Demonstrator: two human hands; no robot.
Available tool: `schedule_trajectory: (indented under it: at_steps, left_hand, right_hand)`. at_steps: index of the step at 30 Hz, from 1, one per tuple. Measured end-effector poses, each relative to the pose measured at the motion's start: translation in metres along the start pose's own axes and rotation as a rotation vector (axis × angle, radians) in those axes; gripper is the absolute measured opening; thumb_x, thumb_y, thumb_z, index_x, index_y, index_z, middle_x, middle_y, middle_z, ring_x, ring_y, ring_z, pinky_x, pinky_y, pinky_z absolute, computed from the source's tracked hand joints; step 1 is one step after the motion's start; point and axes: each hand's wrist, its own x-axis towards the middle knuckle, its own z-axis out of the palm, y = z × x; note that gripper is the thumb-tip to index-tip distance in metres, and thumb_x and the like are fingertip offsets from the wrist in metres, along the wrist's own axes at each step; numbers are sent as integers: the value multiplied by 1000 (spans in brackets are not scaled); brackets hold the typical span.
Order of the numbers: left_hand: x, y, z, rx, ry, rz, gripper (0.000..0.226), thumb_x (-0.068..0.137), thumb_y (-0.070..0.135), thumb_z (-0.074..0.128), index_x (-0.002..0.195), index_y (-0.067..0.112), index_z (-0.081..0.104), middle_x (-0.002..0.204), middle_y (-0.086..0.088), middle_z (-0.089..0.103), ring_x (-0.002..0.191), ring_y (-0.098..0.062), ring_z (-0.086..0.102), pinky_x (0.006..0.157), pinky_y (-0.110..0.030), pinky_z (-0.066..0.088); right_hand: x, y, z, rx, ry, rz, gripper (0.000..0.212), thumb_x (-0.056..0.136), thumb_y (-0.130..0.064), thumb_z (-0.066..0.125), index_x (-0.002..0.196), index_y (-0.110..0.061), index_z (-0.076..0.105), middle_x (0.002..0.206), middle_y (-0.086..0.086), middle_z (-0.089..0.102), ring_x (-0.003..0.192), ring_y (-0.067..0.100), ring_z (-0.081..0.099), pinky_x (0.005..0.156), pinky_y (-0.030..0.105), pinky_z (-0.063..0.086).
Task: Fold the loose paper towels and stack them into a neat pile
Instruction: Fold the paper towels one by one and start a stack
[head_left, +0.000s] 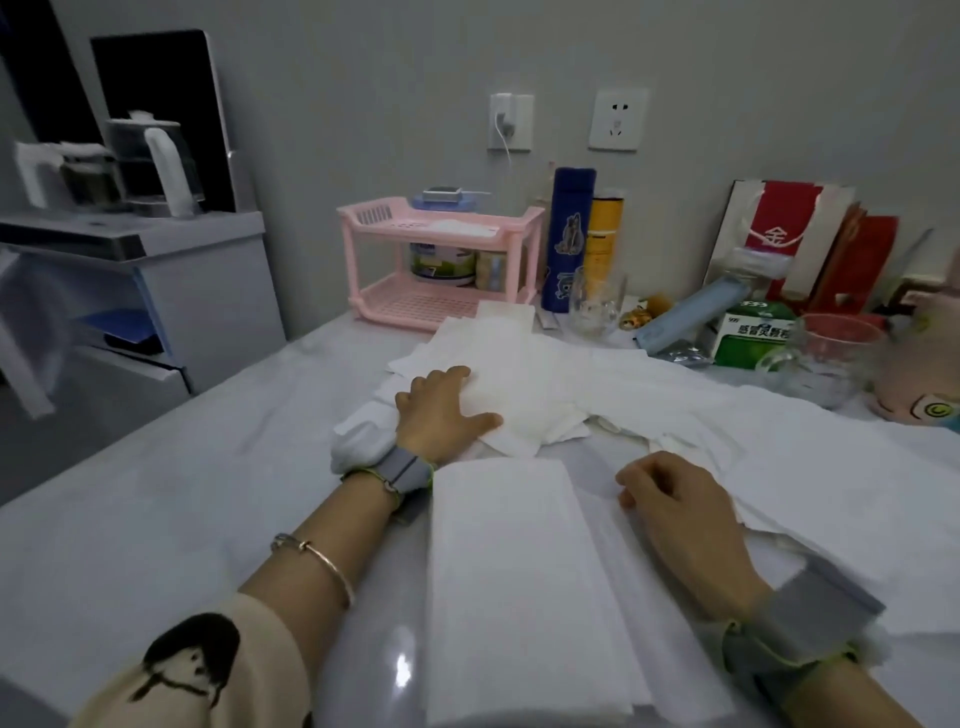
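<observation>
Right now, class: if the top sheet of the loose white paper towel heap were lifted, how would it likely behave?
Probably floppy: the sheets in the loose white paper towel heap drape and crumple over one another. Likely very light, so it may slide or drift unless the left hand presses it. Thin edges suggest it tears easily.

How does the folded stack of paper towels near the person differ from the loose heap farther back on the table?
The folded stack is one tidy rectangle with aligned edges; the loose heap spreads wide, its sheets crossing at many angles. The stack lies smooth, the heap rumpled. The left hand rests flat on the heap; the stack's top is bare. Both are white paper towels.
</observation>
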Motion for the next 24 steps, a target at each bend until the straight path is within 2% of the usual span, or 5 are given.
schedule_trajectory:
  at_steps: [7, 12, 15, 19, 24]
  left_hand:
    - [-3, -9, -10, -419, 335, 13, 36, 81, -9, 58, 116, 0, 57, 131, -19, 38, 103, -29, 53, 84, -12, 35]
    - [-4, 0, -33, -782, 501, -132, 52, 75, -8, 70, 122, 4, 51, 138, -10, 30, 101, -18, 50, 85, -22, 43]
    - [-10, 14, -62, -1051, 379, -175, 51, 75, -4, 72, 122, 3, 52, 115, -8, 55, 94, -21, 59, 79, -28, 47]
    - [-23, 40, -112, -1119, 35, -11, 17, 84, 0, 63, 98, 9, 63, 94, -5, 69, 81, -16, 66, 63, -20, 56]
    - [-30, 68, -158, -1041, -253, 140, 16, 81, 2, 63, 91, 12, 66, 81, 2, 73, 70, -8, 69, 61, -21, 57]
  right_hand:
    - [0, 1, 2, -40, -8, 4, 19, 90, -20, 49, 76, -16, 61, 71, -7, 64, 71, 10, 57, 63, 25, 42]
    - [-1, 7, 5, -53, -21, 27, 21, 91, -22, 49, 74, -16, 60, 72, -2, 64, 72, 14, 59, 68, 29, 45]
    - [1, -1, 2, -15, -9, 72, 19, 91, -21, 49, 75, -18, 60, 77, -3, 64, 74, 13, 58, 69, 30, 45]
    - [18, -40, -21, 285, 23, 14, 7, 91, -15, 56, 90, -18, 62, 94, 1, 66, 85, 13, 59, 73, 26, 46]
    - [31, -108, -32, 500, -271, -39, 41, 85, -36, 62, 121, -27, 45, 108, -19, 54, 94, -4, 53, 77, 18, 42]
